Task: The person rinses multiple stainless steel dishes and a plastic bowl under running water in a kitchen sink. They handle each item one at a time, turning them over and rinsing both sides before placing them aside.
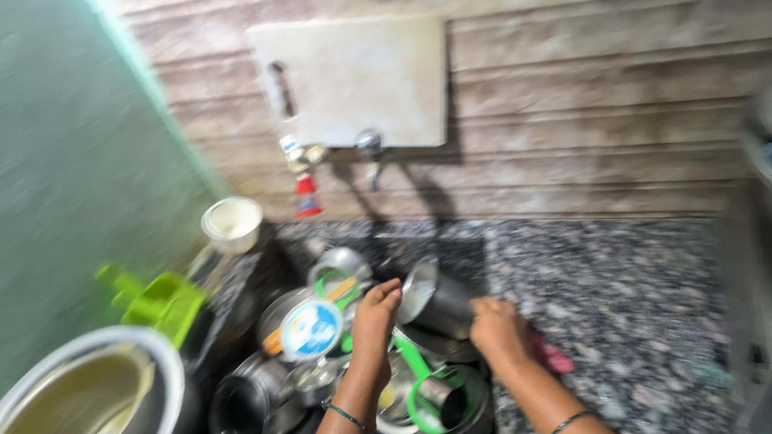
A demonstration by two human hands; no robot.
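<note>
My left hand (374, 323) grips the rim of a tilted steel cup (434, 302) held over a sink full of dishes. My right hand (499, 329) is closed at the cup's base and presses a pink scrub pad (551, 356), which pokes out beside the wrist. Below the hands lie a green-handled strainer (427, 390), a round white-and-blue lid (311, 328) and several steel vessels (245, 407). The picture is blurred by motion.
A large steel pot (71, 416) stands at the lower left, a green plastic holder (158, 299) and a white cup (231, 223) behind it. Two taps (335, 157) and a white cutting board (352, 82) are on the wall. Speckled granite counter (613, 300) stretches right.
</note>
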